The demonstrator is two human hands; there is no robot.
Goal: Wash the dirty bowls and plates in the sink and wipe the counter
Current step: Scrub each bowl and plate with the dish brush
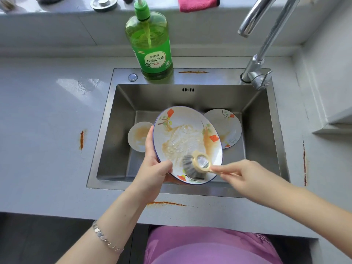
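Observation:
My left hand point(154, 164) grips the left rim of a large flowered plate point(182, 128), tilted over the steel sink point(122, 103). Brown sauce and soap suds smear its face. My right hand point(245, 176) holds the wooden handle of a dish brush point(192, 166), whose grey bristles press on the plate's lower part. A small bowl point(138, 136) with brown residue lies on the sink floor at the left. A smaller flowered plate point(226, 126) leans behind the large one at the right.
A green dish soap bottle point(152, 44) stands on the sink's back rim, the tap point(266, 44) at the back right. A pink cloth point(197, 3) hangs on the ledge. Orange sauce streaks point(82, 140) mark the grey counter point(47, 121) left, front and right.

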